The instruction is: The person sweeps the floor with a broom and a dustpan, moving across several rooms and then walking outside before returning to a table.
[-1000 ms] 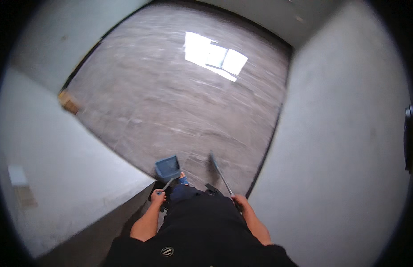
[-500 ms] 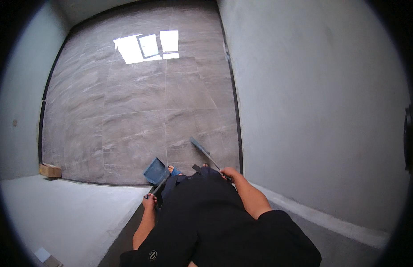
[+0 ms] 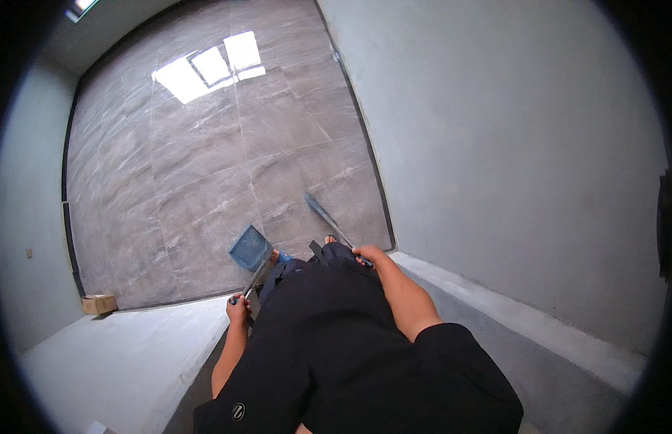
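Note:
My left hand is closed round the handle of a long-handled blue dustpan. Its pan lies at floor level, ahead and to the left of my left foot. In my right hand is the handle of a broom, gripped near its upper end. The broom slants forward and left, its blue-grey head low over the tiles ahead of my right foot. Whether the bristles touch the floor is hard to tell. Pan and broom head are apart.
Brown-grey marbled tiles cover the floor, with bright window reflections at the far side. A grey wall rises on the right. A cardboard box sits at the left corner, beside a white raised surface. Blue sandals are on my feet.
The view has turned and shifted, so the floor and walls appear tilted. Dustpan and broom both appear farther forward, and both hands keep their hold.

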Demonstrator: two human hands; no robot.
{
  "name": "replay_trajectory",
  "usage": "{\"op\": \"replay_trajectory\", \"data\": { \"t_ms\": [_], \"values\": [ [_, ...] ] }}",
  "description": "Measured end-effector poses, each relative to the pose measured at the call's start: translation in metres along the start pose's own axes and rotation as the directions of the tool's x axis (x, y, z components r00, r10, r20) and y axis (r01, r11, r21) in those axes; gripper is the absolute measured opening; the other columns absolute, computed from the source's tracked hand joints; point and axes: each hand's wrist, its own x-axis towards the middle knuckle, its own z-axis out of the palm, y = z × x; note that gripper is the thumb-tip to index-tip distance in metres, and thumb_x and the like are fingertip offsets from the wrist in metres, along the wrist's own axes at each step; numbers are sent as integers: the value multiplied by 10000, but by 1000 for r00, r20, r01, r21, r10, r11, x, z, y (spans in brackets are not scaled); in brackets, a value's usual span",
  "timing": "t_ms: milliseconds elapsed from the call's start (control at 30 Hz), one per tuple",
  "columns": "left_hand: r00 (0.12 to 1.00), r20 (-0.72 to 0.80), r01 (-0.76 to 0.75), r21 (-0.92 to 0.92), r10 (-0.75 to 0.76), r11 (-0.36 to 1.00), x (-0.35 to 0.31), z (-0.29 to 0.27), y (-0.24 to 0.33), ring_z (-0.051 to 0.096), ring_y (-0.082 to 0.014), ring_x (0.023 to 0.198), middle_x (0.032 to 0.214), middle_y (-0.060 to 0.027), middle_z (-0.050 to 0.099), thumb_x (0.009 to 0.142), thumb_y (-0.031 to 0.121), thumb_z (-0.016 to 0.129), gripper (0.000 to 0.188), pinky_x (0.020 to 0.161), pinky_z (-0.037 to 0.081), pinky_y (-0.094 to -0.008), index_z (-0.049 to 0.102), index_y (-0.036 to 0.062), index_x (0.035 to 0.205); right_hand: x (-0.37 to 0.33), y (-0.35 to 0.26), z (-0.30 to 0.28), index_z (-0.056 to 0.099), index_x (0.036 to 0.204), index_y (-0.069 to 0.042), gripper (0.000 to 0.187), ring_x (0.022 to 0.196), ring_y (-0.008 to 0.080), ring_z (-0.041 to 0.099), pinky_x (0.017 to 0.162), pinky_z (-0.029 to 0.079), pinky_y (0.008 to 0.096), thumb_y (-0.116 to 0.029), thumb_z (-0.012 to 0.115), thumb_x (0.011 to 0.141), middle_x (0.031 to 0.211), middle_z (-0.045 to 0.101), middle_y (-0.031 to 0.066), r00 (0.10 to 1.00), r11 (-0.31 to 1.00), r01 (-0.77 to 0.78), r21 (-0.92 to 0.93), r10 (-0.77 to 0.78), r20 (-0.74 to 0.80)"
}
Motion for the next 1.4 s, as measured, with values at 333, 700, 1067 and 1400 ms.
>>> {"op": "replay_trajectory", "data": {
  "t_ms": [333, 700, 1067, 1400],
  "values": [
    [995, 102, -9, 246, -17, 969, 3, 40, 61, 532, -151, 500, 711, -86, 600, 832, 147, 627, 213, 431, 434, -279, 548, 107, 1026, -55, 51, -21, 564, 710, -65, 241, 437, 99, 454, 381, 381, 247, -241, 603, 870, 580, 528, 13, 975, 930, -87, 356, 153, -160],
    [854, 512, -302, 624, -86, 720, 81, 61, 98, 542, -163, 508, 735, -99, 603, 851, 164, 619, 206, 440, 455, -296, 563, 73, 1028, -113, 196, 112, 577, 751, -26, 131, 520, 180, 538, 433, 422, 295, -153, 597, 775, 633, 562, 80, 946, 651, 26, 759, 229, -229],
    [642, 725, -689, 688, -249, 227, 73, 103, 141, 485, -108, 442, 663, -35, 592, 831, 215, 641, 219, 400, 417, -270, 580, 101, 1008, -147, 312, 301, 567, 702, -64, 120, 551, 177, 524, 542, 412, 328, -167, 536, 757, 623, 546, 64, 895, 302, 1, 953, 425, -135],
    [438, 771, -892, 439, -462, -111, -33, 127, 85, 493, -113, 421, 608, -26, 549, 839, 252, 626, 204, 380, 432, -281, 581, 71, 921, -130, 423, 396, 574, 733, -82, 124, 564, 177, 517, 541, 441, 314, -192, 584, 790, 630, 537, 36, 852, -6, 113, 994, 515, -94]
  ]
}}
